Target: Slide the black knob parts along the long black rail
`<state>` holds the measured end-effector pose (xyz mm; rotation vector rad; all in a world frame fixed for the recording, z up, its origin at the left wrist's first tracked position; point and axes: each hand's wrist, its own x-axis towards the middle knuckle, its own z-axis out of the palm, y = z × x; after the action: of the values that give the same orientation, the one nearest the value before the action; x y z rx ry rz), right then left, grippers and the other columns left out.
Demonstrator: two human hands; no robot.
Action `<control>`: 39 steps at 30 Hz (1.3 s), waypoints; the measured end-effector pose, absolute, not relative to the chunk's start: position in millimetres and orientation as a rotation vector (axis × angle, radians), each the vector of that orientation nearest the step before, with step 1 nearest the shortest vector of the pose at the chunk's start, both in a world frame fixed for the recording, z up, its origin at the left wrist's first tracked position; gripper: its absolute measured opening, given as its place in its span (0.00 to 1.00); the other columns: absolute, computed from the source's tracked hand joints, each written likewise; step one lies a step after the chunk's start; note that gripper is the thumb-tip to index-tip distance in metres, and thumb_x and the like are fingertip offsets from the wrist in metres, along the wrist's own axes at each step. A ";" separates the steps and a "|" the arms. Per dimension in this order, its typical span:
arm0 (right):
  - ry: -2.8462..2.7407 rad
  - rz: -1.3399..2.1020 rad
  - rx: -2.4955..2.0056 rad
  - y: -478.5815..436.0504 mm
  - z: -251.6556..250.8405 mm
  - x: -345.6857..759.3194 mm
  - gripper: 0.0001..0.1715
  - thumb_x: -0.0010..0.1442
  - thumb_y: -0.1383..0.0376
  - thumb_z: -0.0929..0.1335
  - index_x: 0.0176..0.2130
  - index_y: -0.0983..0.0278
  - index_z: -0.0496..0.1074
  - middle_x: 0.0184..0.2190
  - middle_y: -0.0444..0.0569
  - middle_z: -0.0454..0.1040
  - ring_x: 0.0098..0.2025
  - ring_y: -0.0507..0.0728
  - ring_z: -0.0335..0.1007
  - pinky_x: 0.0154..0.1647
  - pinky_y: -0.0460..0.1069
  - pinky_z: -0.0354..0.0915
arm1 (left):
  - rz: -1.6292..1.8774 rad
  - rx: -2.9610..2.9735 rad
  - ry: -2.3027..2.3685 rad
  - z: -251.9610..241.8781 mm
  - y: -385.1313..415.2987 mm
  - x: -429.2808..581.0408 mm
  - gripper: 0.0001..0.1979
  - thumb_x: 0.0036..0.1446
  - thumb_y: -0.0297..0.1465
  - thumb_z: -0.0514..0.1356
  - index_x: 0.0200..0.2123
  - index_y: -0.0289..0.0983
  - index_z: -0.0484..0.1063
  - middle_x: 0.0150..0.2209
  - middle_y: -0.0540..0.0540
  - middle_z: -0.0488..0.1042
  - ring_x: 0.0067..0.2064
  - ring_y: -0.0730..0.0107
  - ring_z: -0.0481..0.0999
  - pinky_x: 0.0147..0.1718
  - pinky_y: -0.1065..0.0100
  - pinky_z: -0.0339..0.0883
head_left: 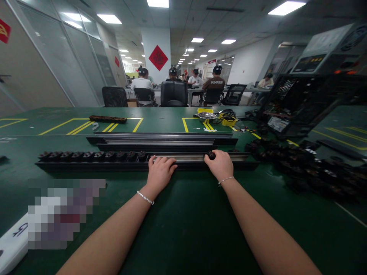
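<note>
A long black channel rail [189,167] with a metallic inner strip lies across the table before me. Several black roller-like parts [109,156] stand in a row along its left half. My left hand [161,170] grips the front wall of the rail near its middle, fingers bent over the edge and thumb on the near side. To the right, my right hand [221,164] pinches one small round black part [211,155] at the rail. The fingers partly hide that part, so whether it sits inside the channel is unclear.
More black rails [163,141] lie just behind. A heap of black parts [309,164] spreads at right, beside an opened computer case [289,103]. A metal bowl [207,115] and cables stand farther back. A white object [14,236] lies front left, partly pixelated. Several people sit beyond.
</note>
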<state>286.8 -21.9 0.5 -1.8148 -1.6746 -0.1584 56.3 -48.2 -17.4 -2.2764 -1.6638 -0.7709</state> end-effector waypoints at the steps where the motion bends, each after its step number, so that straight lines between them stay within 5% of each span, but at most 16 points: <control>1: -1.674 -0.158 -1.816 -21.9 0.6 287.4 0.12 0.52 0.58 0.64 0.29 0.63 0.71 0.31 0.51 0.73 0.38 0.59 0.63 0.39 0.51 0.58 | -0.767 -2.277 -1.662 -17.4 -48.3 56.3 0.13 0.61 0.40 0.50 0.42 0.46 0.72 0.37 0.48 0.76 0.43 0.62 0.70 0.55 0.52 0.48; 39: -1.534 -0.234 -2.001 -19.6 0.7 311.4 0.14 0.50 0.57 0.63 0.27 0.64 0.71 0.30 0.53 0.73 0.37 0.60 0.65 0.36 0.51 0.57 | -0.750 -2.280 -1.645 -16.7 -48.6 56.0 0.14 0.61 0.40 0.50 0.42 0.45 0.72 0.37 0.48 0.76 0.42 0.62 0.70 0.54 0.52 0.48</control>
<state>311.4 -19.6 0.7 -2.0006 -1.5336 -0.2337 56.0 -48.6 -16.7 -2.2797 -1.6448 -0.7496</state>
